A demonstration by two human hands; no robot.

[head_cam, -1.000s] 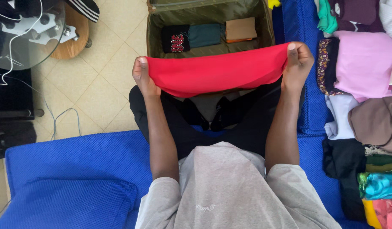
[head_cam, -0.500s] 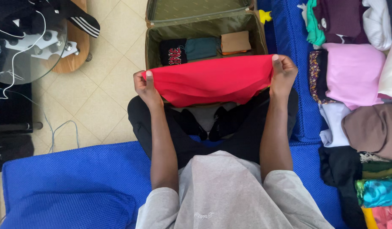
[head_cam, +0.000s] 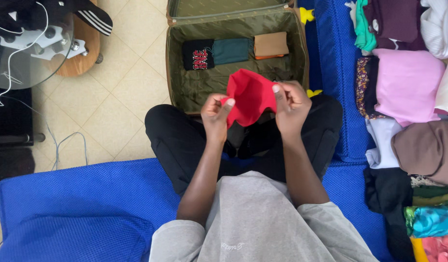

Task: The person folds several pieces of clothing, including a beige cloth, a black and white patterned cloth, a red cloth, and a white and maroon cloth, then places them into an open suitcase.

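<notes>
Head view, steeply downward (close)

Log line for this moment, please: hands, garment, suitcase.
left hand: gripping red garment | right hand: gripping it too | garment: folded, above lap | suitcase: open, three folded items inside

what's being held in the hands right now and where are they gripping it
A folded red garment, held by both hands: the left hand pinches its lower left edge, the right hand its right edge, above the open suitcase.

An open suitcase [head_cam: 185, 73] lies at top centre with three folded garments [head_cam: 233, 51] inside, a glass table [head_cam: 32, 58] at upper left, and piled clothes [head_cam: 408, 111] along the right edge.
</notes>
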